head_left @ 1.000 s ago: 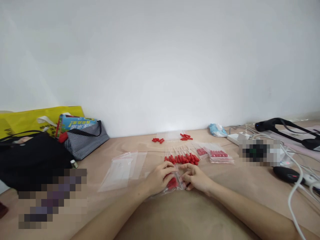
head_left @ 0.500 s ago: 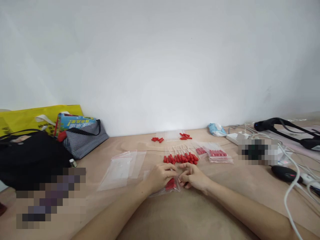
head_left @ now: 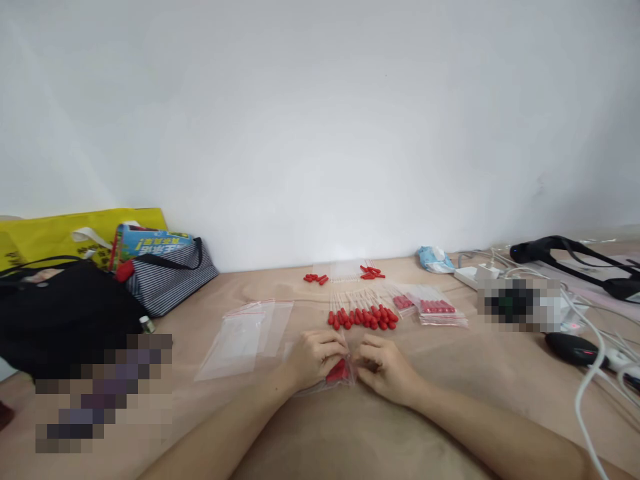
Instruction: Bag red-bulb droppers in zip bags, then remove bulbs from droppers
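My left hand (head_left: 316,359) is closed on a clear zip bag (head_left: 313,392) low on the table, its fingers curled over the top. Red pieces (head_left: 337,371) show through the plastic beside its thumb. My right hand (head_left: 387,370) is at the bag's right edge, fingers bent and pinched on the plastic; its fingertips are partly hidden. Just beyond both hands lies a row of red-tipped white sticks (head_left: 363,316), red ends toward me. To the right of that row are filled zip bags (head_left: 437,307) with red ends showing inside.
Flat clear bags (head_left: 235,343) lie left of my hands. Small red pieces (head_left: 315,279) sit near the wall, with more red pieces (head_left: 371,272) to their right. A striped bag (head_left: 173,277) and a black bag (head_left: 75,320) stand left. White cables (head_left: 583,393) and a black mouse (head_left: 573,348) lie right.
My right hand has moved slightly left and down, its fingers curling in against the bag's edge. My left hand has shifted a little left with the bag.
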Demonstrator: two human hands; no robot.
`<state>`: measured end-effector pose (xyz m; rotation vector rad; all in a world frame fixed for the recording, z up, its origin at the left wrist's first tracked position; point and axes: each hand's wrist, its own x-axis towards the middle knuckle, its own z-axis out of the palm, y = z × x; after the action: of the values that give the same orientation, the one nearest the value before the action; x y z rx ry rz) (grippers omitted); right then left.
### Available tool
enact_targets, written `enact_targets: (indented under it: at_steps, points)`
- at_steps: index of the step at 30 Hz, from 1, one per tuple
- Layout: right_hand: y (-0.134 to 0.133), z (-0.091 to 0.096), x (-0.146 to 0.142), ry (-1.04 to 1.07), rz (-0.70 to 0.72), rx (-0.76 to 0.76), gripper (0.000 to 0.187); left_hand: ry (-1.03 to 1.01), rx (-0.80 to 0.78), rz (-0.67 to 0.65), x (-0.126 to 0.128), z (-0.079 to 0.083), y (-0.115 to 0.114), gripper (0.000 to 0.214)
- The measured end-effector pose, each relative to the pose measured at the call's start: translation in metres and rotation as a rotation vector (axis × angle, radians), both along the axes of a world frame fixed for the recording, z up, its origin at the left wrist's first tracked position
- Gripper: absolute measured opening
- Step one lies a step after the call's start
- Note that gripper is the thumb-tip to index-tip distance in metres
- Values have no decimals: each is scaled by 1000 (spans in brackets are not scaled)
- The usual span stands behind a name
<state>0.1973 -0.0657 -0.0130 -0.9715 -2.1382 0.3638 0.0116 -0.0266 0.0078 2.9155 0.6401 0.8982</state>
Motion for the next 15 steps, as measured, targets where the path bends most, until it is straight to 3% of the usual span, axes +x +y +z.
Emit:
enact_targets:
  at_steps: [6, 15]
  points:
    - [3, -1, 2, -280, -15, 355, 13, -25, 21, -26, -3, 1, -3, 21]
    - [14, 4, 2, -287, -14, 730, 22, 46, 122, -17, 0, 5, -4, 24]
